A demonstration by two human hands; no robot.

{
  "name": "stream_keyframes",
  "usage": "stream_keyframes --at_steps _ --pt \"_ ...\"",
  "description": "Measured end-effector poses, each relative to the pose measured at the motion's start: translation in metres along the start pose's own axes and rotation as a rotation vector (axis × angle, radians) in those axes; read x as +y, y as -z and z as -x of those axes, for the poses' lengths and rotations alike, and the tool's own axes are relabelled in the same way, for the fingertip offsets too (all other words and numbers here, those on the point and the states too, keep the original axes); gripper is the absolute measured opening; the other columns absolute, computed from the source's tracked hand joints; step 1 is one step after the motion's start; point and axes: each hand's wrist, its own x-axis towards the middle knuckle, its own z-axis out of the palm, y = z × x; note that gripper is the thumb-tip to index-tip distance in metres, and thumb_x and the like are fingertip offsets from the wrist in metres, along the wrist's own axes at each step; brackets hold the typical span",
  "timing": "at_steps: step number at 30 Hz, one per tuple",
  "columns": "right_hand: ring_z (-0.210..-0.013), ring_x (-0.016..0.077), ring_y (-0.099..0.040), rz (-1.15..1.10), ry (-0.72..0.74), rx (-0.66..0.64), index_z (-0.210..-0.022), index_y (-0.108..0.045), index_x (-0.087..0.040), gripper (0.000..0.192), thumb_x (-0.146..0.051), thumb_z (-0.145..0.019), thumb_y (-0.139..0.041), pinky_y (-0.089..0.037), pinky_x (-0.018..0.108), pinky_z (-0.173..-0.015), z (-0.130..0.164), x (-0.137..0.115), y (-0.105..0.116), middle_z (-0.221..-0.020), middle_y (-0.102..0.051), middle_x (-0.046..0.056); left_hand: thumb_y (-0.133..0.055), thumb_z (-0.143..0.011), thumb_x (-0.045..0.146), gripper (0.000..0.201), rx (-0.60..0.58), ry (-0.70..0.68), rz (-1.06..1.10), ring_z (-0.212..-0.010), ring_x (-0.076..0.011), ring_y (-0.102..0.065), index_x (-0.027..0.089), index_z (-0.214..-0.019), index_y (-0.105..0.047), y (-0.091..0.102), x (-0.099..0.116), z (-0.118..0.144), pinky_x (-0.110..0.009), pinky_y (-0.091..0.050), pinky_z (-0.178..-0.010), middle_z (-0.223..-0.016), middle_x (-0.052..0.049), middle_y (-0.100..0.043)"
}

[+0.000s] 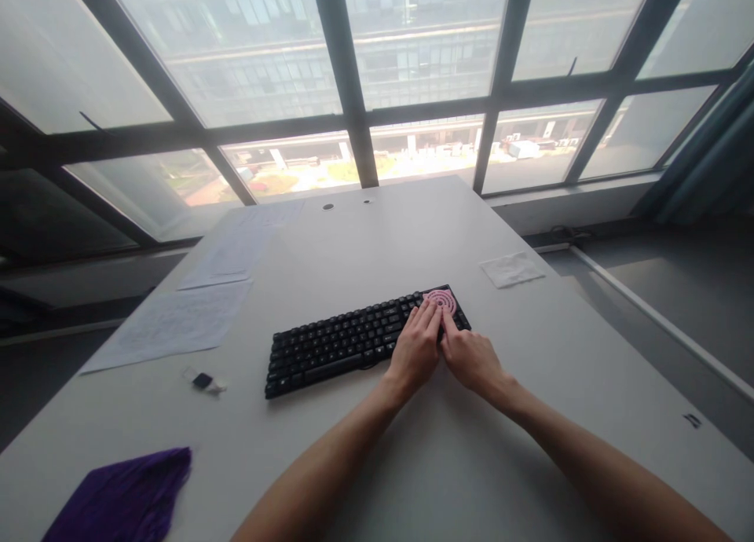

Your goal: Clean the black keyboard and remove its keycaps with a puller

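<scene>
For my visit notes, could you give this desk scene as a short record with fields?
Left hand: fingertips on pink, round, ringed piece, material unclear
Right hand: beside the left, fingertip at the same piece
Under the piece: right end of black, rectangular, plastic-looking keyboard
To the left: white, rectangular paper sheets; purple, crumpled cloth

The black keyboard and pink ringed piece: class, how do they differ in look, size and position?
The keyboard is black and oblong; the ringed piece is pink and roundish. The keyboard is larger than the ringed piece. The keyboard lies on the table; the ringed piece rests on the keyboard's right end. Both lie flat.
</scene>
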Motion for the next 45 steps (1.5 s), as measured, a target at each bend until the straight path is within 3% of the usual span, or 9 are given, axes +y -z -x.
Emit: stream_keyframes --at_steps 10,23,29,35,45 --pt "-0.084 0.0279 -0.075 -0.034 -0.014 0.093 -0.16 -0.017 -0.009 0.062 -0.029 -0.103 -0.031 -0.051 0.034 -0.075 0.006 0.001 -0.006 -0.099 -0.077 0.017 -0.042 -0.089 0.007 0.062 0.047 -0.02 0.017 -0.153 -0.0247 -0.021 0.008 -0.15 -0.04 -0.001 0.006 0.003 -0.049 -0.027 -0.124 -0.161 -0.016 -0.034" --pt "-0.084 0.0273 -0.075 -0.006 -0.024 0.089 -0.161 0.004 -0.008 0.072 -0.026 -0.102 -0.034 -0.052 0.035 -0.078 0.008 0.004 -0.013 -0.096 -0.077 0.016 -0.043 -0.089 0.008 0.061 -0.011 -0.015 0.047 -0.152 -0.0243 -0.025 0.006 -0.15 -0.04 -0.002 0.007 0.001 -0.047 -0.026 -0.125 -0.159 -0.016 -0.037" --pt "-0.084 0.0272 -0.075 -0.054 -0.052 0.124 -0.161 0.002 -0.008 0.069 -0.028 -0.103 -0.031 -0.053 0.036 -0.08 0.011 0.002 -0.01 -0.099 -0.076 0.017 -0.042 -0.092 0.009 0.059 0.04 -0.033 0.056 -0.153 -0.0232 -0.021 0.007 -0.151 -0.038 -0.001 0.01 0.002 -0.047 -0.028 -0.124 -0.16 -0.017 -0.034" --pt "-0.086 0.0278 -0.075 -0.043 -0.071 0.078 -0.161 -0.01 -0.007 0.065 -0.029 -0.103 -0.031 -0.053 0.036 -0.079 0.012 0.001 -0.008 -0.098 -0.076 0.017 -0.042 -0.092 0.009 0.06 0.018 -0.049 0.056 -0.153 -0.024 -0.022 0.009 -0.151 -0.038 -0.002 0.008 0.002 -0.049 -0.029 -0.124 -0.16 -0.016 -0.035" --pt "-0.086 0.028 -0.075 -0.045 -0.069 0.051 -0.161 -0.004 -0.008 0.066 -0.029 -0.104 -0.031 -0.052 0.038 -0.08 0.012 0.0 -0.009 -0.1 -0.076 0.018 -0.044 -0.092 0.01 0.059 0.004 -0.048 0.045 -0.153 -0.0232 -0.023 0.009 -0.151 -0.039 -0.002 0.008 0.002 -0.048 -0.028 -0.124 -0.159 -0.016 -0.037"
